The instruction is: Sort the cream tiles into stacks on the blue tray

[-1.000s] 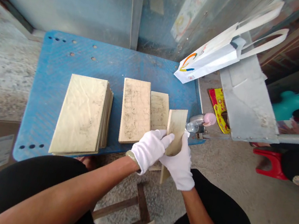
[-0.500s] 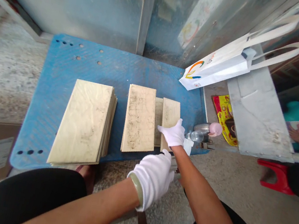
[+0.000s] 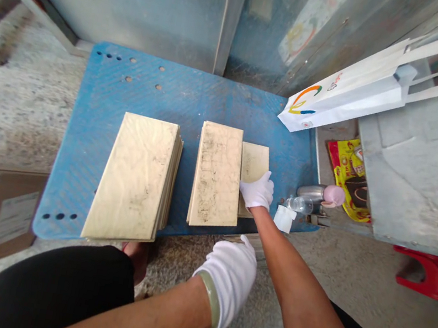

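Observation:
My right hand (image 3: 257, 190), in a white glove, spans a thin cream board (image 3: 255, 158) at the right of the bench. Its thumb is at the left side of the board, its fingers over the right side. Just left of it lies a short stack of smudged cream boards (image 3: 219, 175). Farther left is a taller stack of similar boards (image 3: 132, 177), its layered edges showing. My left hand (image 3: 226, 283), also gloved, hangs in front of the bench with curled fingers. Whatever it may hold is hidden.
The blue bench top (image 3: 180, 96) has holes at its corners. A white bag (image 3: 343, 98) stands back right, near a metal flask (image 3: 321, 194), a clear bottle (image 3: 300, 204) and a yellow-red packet (image 3: 351, 175). A cardboard box (image 3: 15, 214) is left; a red stool (image 3: 423, 274) is right.
The separate board under my right hand now sits against the middle stack, covering the lower board seen there before. My left hand has drawn back from the bench edge. The view has shifted.

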A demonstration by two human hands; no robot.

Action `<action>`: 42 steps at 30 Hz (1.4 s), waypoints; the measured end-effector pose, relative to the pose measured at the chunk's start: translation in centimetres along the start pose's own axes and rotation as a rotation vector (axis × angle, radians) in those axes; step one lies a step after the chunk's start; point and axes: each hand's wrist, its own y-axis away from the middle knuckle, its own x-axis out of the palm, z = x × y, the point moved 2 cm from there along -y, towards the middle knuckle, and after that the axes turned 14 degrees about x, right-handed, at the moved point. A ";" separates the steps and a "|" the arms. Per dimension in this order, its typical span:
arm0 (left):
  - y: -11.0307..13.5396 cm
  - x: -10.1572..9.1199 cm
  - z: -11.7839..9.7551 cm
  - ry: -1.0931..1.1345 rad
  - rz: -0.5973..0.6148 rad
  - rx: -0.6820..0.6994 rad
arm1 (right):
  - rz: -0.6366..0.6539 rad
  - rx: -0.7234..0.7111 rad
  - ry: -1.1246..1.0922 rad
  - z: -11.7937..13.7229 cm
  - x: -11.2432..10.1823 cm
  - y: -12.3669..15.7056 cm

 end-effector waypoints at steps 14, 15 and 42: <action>-0.1 1.3 -0.7 -0.068 0.123 0.078 | 0.038 -0.050 0.011 -2.4 0.3 1.0; -0.1 1.5 -0.8 -0.074 0.136 0.081 | 0.037 -0.051 0.039 -2.3 0.5 1.1; 0.2 1.9 -0.9 -0.109 0.202 0.159 | 0.026 -0.007 0.149 -1.3 1.1 0.7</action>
